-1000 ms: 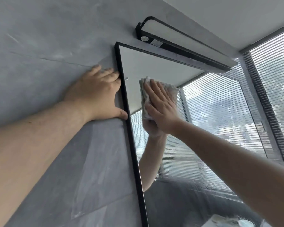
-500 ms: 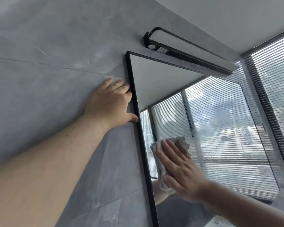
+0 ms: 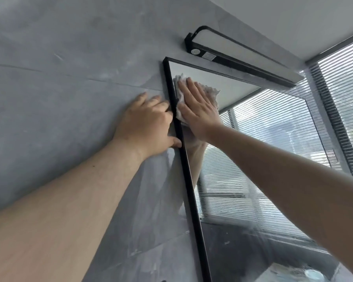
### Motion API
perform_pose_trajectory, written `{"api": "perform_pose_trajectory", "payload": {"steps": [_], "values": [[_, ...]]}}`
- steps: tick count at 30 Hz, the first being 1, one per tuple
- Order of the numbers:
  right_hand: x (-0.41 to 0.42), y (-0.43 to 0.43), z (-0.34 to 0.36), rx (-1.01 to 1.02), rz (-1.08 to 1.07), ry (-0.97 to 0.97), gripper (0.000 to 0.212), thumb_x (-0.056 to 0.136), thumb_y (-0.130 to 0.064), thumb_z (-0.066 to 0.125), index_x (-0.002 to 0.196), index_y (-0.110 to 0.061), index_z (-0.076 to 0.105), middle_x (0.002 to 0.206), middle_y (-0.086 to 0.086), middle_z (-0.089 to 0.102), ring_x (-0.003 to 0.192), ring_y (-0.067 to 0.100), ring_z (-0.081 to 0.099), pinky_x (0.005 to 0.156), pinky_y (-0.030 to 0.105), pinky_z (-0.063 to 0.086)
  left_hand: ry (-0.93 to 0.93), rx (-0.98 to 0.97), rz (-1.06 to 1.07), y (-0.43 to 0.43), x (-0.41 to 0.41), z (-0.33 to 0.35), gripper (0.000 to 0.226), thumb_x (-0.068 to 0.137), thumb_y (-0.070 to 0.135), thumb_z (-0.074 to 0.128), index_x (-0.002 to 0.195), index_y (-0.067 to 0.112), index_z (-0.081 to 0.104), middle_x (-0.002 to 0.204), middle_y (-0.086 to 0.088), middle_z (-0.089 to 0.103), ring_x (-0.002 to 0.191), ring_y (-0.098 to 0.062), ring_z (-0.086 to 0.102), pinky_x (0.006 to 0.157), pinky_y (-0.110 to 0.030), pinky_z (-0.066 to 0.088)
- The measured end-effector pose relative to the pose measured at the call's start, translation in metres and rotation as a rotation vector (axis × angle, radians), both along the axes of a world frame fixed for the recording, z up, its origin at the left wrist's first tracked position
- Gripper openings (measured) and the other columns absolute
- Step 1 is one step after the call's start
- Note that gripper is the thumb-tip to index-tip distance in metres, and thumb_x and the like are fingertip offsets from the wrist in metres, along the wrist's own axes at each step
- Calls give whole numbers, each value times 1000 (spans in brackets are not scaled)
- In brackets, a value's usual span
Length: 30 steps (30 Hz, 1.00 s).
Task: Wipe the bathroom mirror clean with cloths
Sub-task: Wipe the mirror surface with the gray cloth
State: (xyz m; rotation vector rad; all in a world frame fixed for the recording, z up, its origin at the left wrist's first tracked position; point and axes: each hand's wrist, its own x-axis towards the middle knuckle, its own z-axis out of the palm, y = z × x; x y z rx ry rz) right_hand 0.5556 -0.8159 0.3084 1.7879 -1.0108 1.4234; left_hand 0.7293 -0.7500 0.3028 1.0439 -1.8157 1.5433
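The black-framed mirror (image 3: 263,159) hangs on a grey tiled wall and reflects window blinds. My right hand (image 3: 198,106) lies flat with straight fingers on a white cloth (image 3: 210,92), pressing it to the glass in the mirror's top left corner, right beside the frame. My left hand (image 3: 145,125) rests flat on the wall just left of the frame, its thumb touching the frame's edge. Most of the cloth is hidden under my right hand.
A long black light fixture (image 3: 238,55) sits on the wall just above the mirror. A window with slatted blinds (image 3: 346,94) fills the right side. The grey tiled wall (image 3: 59,88) stretches to the left.
My right hand has slid the cloth from the mirror's lower left part up into the top left corner. My left hand stays on the wall beside the frame.
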Motion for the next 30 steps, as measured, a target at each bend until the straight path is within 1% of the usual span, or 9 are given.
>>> {"api": "perform_pose_trajectory", "payload": {"steps": [4, 9, 12, 15, 20, 23, 25, 28, 30], "values": [[-6, 0, -41, 4, -18, 23, 62, 99, -57, 15, 157, -39, 3, 166, -9, -5, 149, 4, -15, 113, 20, -22, 0, 1, -4, -1, 0, 0, 85, 78, 74, 59, 141, 16, 53, 155, -3, 42, 148, -22, 28, 124, -42, 10], [-14, 2, -133, -13, -9, 109, 64, 100, -49, 19, 158, -25, 10, 167, 3, 3, 154, 17, -4, 125, 46, 0, -8, 8, 5, 0, 0, -2, 86, 78, 75, 58, 139, 16, 55, 154, -4, 43, 148, -22, 29, 124, -43, 10], [-12, 5, -191, -27, -22, 163, 62, 103, -46, 18, 159, -20, 8, 167, 5, 4, 154, 25, 3, 124, 46, 2, -11, 11, 14, 1, 1, -1, 85, 78, 75, 58, 138, 15, 56, 154, -5, 43, 148, -23, 29, 124, -44, 10], [-13, 6, -215, 1, -28, 185, 62, 103, -45, 19, 159, -22, 7, 168, 4, 2, 154, 25, 2, 124, 42, 0, -18, 9, 25, 2, 1, -2, 83, 79, 75, 57, 137, 14, 57, 153, -6, 44, 147, -24, 30, 123, -44, 11], [-15, 7, -164, 19, -36, 180, 64, 100, -49, 22, 158, -26, 9, 166, 2, 1, 154, 16, -5, 124, 36, -6, -28, 11, 21, 1, 1, -5, 78, 82, 72, 56, 133, 14, 60, 151, -6, 47, 146, -24, 32, 123, -44, 12], [-2, 6, -106, 67, 4, -53, 66, 95, -57, 15, 156, -38, 3, 166, -8, -4, 151, 7, -13, 123, 34, -8, -35, 9, 28, 1, 1, -5, 77, 84, 71, 54, 136, 13, 57, 153, -6, 45, 147, -24, 30, 123, -45, 12], [5, 7, -74, 97, 45, -196, 65, 94, -56, 18, 156, -40, 3, 166, -11, -4, 150, 4, -13, 123, 31, -8, -45, 7, 31, 1, 1, -4, 77, 85, 70, 54, 138, 13, 56, 153, -6, 44, 147, -24, 29, 123, -45, 11], [8, 8, -63, 129, 47, -224, 66, 95, -51, 21, 157, -39, 3, 166, -9, -4, 150, 5, -12, 122, 29, -11, -68, 6, 35, 1, 1, -3, 80, 84, 72, 53, 138, 13, 54, 153, -7, 43, 147, -26, 29, 122, -47, 12], [8, 10, -74, 145, 43, -204, 67, 94, -53, 20, 156, -39, 2, 166, -10, -6, 146, -1, -16, 119, 25, -14, -81, 19, 69, 1, 1, -4, 87, 81, 76, 51, 141, 13, 50, 156, -8, 39, 148, -27, 25, 122, -49, 10]]}}
